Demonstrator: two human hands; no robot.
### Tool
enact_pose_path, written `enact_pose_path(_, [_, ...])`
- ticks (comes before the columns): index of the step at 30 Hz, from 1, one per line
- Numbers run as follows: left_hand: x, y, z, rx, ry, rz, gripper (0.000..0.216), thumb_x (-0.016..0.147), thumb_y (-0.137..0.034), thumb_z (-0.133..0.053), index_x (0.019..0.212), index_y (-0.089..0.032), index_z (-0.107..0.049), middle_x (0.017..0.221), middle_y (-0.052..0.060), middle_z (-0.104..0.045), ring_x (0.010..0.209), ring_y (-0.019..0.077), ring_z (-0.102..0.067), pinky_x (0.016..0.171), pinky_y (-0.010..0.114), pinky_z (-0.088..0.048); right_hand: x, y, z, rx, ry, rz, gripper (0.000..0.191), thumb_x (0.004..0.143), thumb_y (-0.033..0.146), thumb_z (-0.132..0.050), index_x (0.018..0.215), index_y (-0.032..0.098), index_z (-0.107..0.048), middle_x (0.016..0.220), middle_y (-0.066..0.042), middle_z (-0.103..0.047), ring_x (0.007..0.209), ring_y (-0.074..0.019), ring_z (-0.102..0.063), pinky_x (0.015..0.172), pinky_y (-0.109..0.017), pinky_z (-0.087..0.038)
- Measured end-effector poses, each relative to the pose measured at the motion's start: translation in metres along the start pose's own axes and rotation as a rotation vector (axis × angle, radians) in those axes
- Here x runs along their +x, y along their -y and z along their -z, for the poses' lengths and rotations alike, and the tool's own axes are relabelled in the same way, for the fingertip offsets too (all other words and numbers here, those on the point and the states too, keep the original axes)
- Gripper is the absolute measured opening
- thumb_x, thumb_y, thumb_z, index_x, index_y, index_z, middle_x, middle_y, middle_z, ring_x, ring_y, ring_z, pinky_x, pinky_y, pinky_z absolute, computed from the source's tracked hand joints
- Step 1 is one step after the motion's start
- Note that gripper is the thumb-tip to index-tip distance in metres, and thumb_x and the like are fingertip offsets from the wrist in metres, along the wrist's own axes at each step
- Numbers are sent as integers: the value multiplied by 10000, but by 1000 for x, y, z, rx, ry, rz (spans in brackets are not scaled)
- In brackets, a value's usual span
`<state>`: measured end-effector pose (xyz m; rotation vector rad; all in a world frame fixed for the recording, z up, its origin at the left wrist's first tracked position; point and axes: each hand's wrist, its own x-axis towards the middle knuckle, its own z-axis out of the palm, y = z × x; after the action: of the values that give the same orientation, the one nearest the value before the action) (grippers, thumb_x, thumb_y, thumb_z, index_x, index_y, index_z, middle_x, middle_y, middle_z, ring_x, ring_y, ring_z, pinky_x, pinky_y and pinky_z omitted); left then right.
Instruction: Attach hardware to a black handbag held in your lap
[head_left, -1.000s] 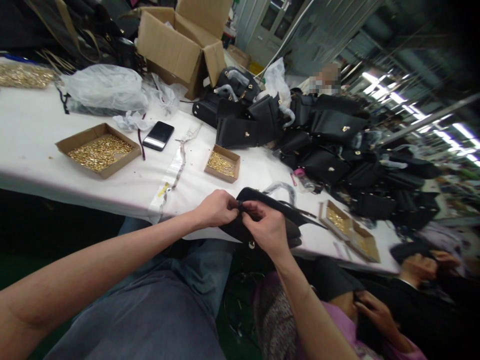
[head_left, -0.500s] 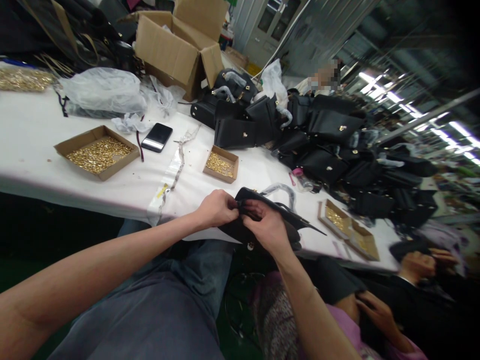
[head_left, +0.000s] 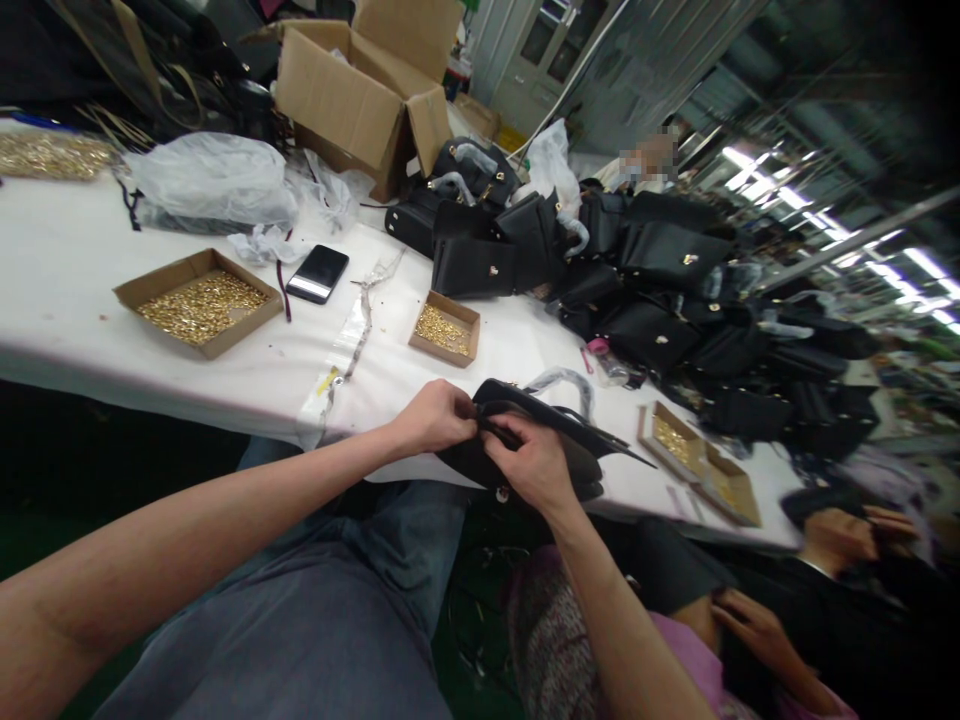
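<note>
A black handbag [head_left: 577, 462] with a plastic-wrapped handle lies tilted at the table's front edge, partly over my lap. My left hand [head_left: 439, 418] pinches the bag's edge at its near left corner. My right hand [head_left: 532, 460] is closed over the same edge, its thumb and fingers close to the left fingertips. Whatever small part may be between the fingers is too hidden to make out. Just beyond the bag stands a small cardboard tray [head_left: 444, 330] of gold metal pieces.
On the white table [head_left: 60, 270] are a larger tray [head_left: 202, 345] of gold pieces, a phone [head_left: 318, 274], wrapped bundles and an open carton [head_left: 337, 95]. Black handbags [head_left: 645, 260] are piled at the back right. Co-workers' hands [head_left: 761, 630] are busy at the right.
My right hand's fingers have curled in a little more over the bag's edge. My left hand keeps its pinch, and the view has shifted very slightly.
</note>
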<state>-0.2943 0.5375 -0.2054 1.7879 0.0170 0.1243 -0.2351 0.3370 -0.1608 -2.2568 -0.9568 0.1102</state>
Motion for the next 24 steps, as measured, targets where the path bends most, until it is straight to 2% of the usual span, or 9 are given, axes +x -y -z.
enact_pose_path(5, [0,3,2,-6,26,-20,194,779,-214,-664,848,-123,-821,734,35,-733,751,208,-672,600,269,-380,-3,0,-2,-23,-33,37,165,955,267,-718,1058,245,-844,1077,-46,-833,1018,-280,-786,943,-380,-617])
enact_pose_path(14, [-5,-14,25,47,211,-114,231,931,-266,-673,997,-148,-860,833,40,-784,779,204,-669,675,290,-403,-1,1,6,18,13,5,185,975,297,-728,1106,254,-852,1086,-25,-839,1016,-270,-784,958,-374,-598])
enact_pose_path(18, [-4,-13,26,56,189,-96,256,955,-261,-658,1069,-152,-859,955,62,-814,848,215,-684,729,308,-417,0,1,6,39,49,-13,182,1003,318,-711,1106,256,-848,1073,-22,-837,991,-269,-780,942,-380,-592])
enact_pose_path(20, [-5,-10,24,37,179,-74,251,958,-269,-652,1045,-156,-858,920,48,-804,834,211,-674,719,311,-412,0,-1,7,39,69,-29,188,1021,342,-704,1116,260,-844,1098,-25,-837,1013,-276,-781,953,-392,-592])
enact_pose_path(24, [-7,-7,15,-11,100,0,246,942,-279,-644,942,-148,-853,822,34,-771,800,210,-658,706,318,-403,4,-4,21,18,180,-82,260,1041,415,-719,1239,289,-832,1250,-31,-825,1185,-319,-761,1112,-462,-563])
